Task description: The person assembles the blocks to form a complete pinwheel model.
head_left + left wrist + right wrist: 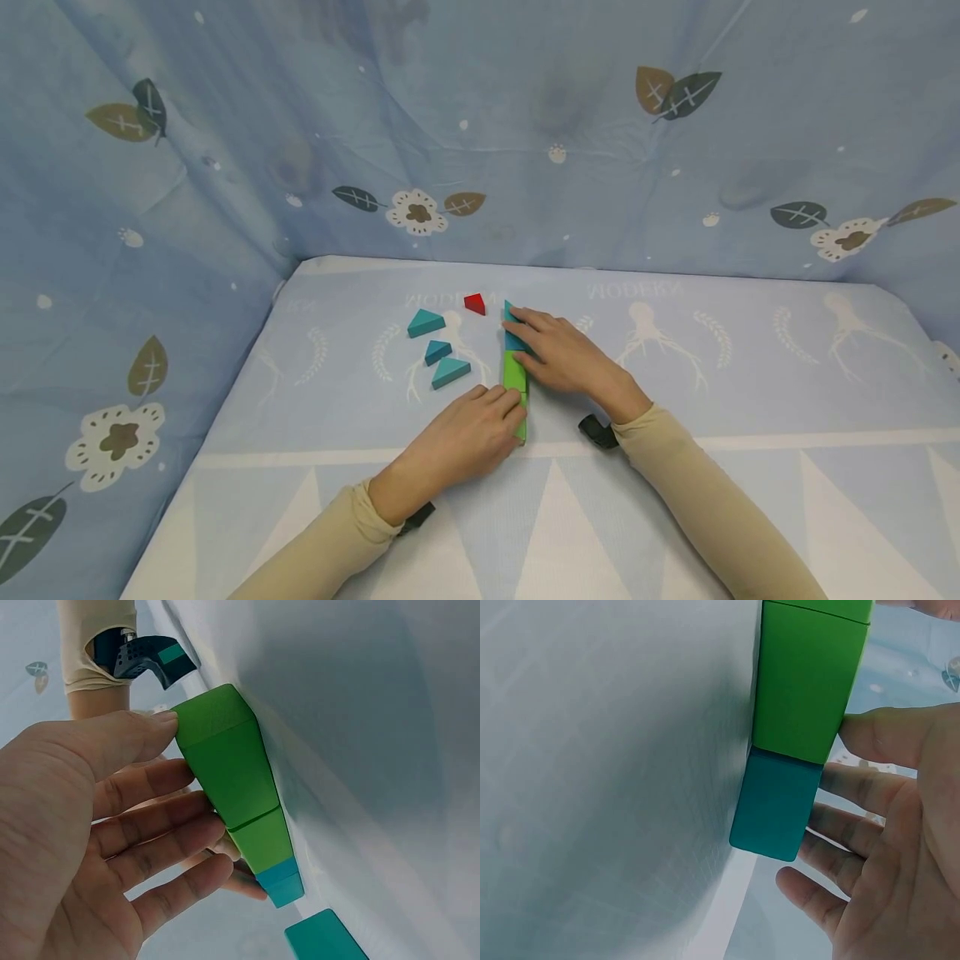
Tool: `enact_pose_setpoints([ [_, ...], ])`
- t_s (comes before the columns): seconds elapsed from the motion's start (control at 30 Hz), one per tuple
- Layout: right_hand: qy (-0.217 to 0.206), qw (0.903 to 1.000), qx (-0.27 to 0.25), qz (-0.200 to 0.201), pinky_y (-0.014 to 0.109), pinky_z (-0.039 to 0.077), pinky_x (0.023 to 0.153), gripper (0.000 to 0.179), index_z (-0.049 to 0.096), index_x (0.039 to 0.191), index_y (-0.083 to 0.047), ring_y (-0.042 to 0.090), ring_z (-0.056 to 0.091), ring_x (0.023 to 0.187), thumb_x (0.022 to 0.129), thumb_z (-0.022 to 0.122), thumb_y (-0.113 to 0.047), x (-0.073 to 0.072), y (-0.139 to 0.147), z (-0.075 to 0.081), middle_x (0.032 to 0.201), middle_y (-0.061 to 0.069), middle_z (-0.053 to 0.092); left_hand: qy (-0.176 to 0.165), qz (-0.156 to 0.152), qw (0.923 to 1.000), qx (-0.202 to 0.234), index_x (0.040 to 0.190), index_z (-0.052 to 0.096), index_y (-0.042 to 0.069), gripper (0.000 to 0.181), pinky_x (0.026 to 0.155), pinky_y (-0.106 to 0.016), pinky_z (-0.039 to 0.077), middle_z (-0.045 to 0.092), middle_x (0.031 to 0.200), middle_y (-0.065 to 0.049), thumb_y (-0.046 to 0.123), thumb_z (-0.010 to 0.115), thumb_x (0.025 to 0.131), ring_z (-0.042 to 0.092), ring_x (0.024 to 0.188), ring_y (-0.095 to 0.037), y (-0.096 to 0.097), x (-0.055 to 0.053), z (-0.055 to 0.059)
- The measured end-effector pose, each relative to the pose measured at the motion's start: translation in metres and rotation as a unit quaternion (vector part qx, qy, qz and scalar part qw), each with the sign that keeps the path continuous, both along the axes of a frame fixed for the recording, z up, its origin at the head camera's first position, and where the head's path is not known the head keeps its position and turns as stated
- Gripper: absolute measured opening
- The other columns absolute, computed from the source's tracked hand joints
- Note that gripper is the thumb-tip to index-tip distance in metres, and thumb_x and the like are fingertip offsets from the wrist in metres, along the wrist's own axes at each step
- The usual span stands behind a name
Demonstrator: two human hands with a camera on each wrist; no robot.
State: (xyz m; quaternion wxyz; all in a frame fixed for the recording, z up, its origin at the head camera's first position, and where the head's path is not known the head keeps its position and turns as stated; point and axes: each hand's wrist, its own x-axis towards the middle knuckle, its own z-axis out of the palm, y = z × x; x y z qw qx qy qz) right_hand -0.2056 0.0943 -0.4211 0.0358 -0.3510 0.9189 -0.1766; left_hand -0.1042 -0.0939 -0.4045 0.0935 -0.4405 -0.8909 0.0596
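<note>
A straight row of blocks lies lengthwise on the cloth: a near green block (232, 776), a second green block (806, 682) and a blue-teal block (776, 806) at the far end. My left hand (468, 429) touches the near green block, its thumb at the corner of the near end and its fingertips along one edge. My right hand (562, 354) lies over the far part, thumb against the second green block and fingers on the blue-teal one. Fingers of both hands are mostly straight, and they partly cover the row in the head view.
Left of the row lie three loose teal blocks: a far wedge (426, 322), a small middle one (437, 352) and a near wedge (451, 372). A red block (475, 304) sits beyond them. Patterned cloth (750, 358) covers the table, with blue curtains (525, 150) behind.
</note>
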Motion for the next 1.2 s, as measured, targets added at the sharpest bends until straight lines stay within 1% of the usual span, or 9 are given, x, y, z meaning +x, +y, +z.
enact_pose_setpoints([
  [0.23, 0.002, 1.0000, 0.000, 0.001, 0.052, 0.037, 0.111, 0.052, 0.045, 0.147, -0.008, 0.031, 0.036, 0.143, 0.100, 0.055, -0.028, 0.001, 0.001, 0.000, 0.156, 0.012, 0.036, -0.012, 0.004, 0.9999, 0.004, 0.107, 0.067, 0.013, 0.027, 0.079, -0.026, 0.048, 0.060, 0.103, 0.002, 0.035, 0.068, 0.091, 0.057, 0.095, -0.014, 0.000, 0.001, 0.000],
  [0.6, 0.008, 1.0000, 0.000, 0.004, 0.053, 0.037, 0.111, 0.052, 0.045, 0.146, -0.007, 0.032, 0.036, 0.143, 0.100, 0.056, -0.026, 0.001, 0.001, 0.000, 0.156, 0.013, 0.036, -0.006, 0.005, 1.0000, 0.006, 0.105, 0.066, 0.013, 0.025, 0.076, -0.026, 0.047, 0.058, 0.100, 0.002, 0.034, 0.068, 0.091, 0.054, 0.091, -0.015, 0.001, 0.000, -0.001],
  [0.77, 0.009, 0.9999, -0.001, 0.004, 0.053, 0.038, 0.110, 0.051, 0.045, 0.146, -0.006, 0.032, 0.036, 0.143, 0.100, 0.056, -0.026, 0.002, 0.002, 0.000, 0.156, 0.013, 0.036, -0.008, 0.002, 1.0000, 0.006, 0.105, 0.066, 0.013, 0.025, 0.078, -0.026, 0.047, 0.059, 0.101, 0.002, 0.034, 0.067, 0.091, 0.054, 0.091, -0.014, 0.002, 0.000, 0.000],
  [0.9, 0.009, 1.0000, -0.001, 0.003, 0.053, 0.038, 0.111, 0.052, 0.045, 0.146, -0.006, 0.032, 0.036, 0.143, 0.100, 0.055, -0.027, 0.001, 0.002, 0.000, 0.156, 0.013, 0.035, -0.028, 0.006, 0.9994, 0.018, 0.107, 0.066, 0.013, 0.027, 0.081, -0.028, 0.048, 0.060, 0.103, 0.002, 0.034, 0.068, 0.092, 0.055, 0.093, -0.014, 0.000, -0.003, 0.004],
  [0.97, 0.007, 1.0000, 0.001, 0.002, 0.052, 0.037, 0.111, 0.052, 0.043, 0.147, -0.007, 0.031, 0.035, 0.144, 0.101, 0.055, -0.027, 0.000, 0.001, 0.000, 0.157, 0.013, 0.034, -0.045, 0.012, 0.9982, 0.036, 0.108, 0.066, 0.013, 0.028, 0.084, -0.029, 0.049, 0.061, 0.105, 0.003, 0.035, 0.068, 0.092, 0.057, 0.094, -0.014, -0.004, -0.007, 0.009],
  [1.03, 0.004, 1.0000, 0.003, 0.002, 0.053, 0.037, 0.111, 0.052, 0.042, 0.148, -0.008, 0.031, 0.034, 0.144, 0.101, 0.054, -0.028, -0.001, 0.000, 0.000, 0.158, 0.012, 0.033, -0.064, 0.021, 0.9957, 0.064, 0.110, 0.066, 0.012, 0.029, 0.086, -0.030, 0.050, 0.062, 0.106, 0.002, 0.034, 0.068, 0.092, 0.058, 0.096, -0.014, -0.011, -0.015, 0.013],
  [1.1, 0.002, 1.0000, 0.003, 0.002, 0.053, 0.037, 0.111, 0.053, 0.041, 0.149, -0.009, 0.031, 0.034, 0.144, 0.101, 0.053, -0.028, -0.001, 0.000, 0.000, 0.158, 0.013, 0.032, -0.079, 0.035, 0.9917, 0.095, 0.111, 0.067, 0.011, 0.029, 0.087, -0.032, 0.051, 0.063, 0.107, 0.001, 0.032, 0.070, 0.091, 0.060, 0.098, -0.016, -0.019, -0.026, 0.017],
  [1.2, -0.002, 1.0000, 0.005, 0.003, 0.053, 0.036, 0.112, 0.054, 0.039, 0.150, -0.009, 0.031, 0.033, 0.145, 0.102, 0.052, -0.030, 0.000, 0.000, 0.000, 0.159, 0.013, 0.031, -0.100, 0.063, 0.9838, 0.135, 0.113, 0.068, 0.008, 0.029, 0.089, -0.035, 0.053, 0.065, 0.110, -0.002, 0.029, 0.069, 0.093, 0.063, 0.101, -0.019, -0.031, -0.048, 0.020],
])
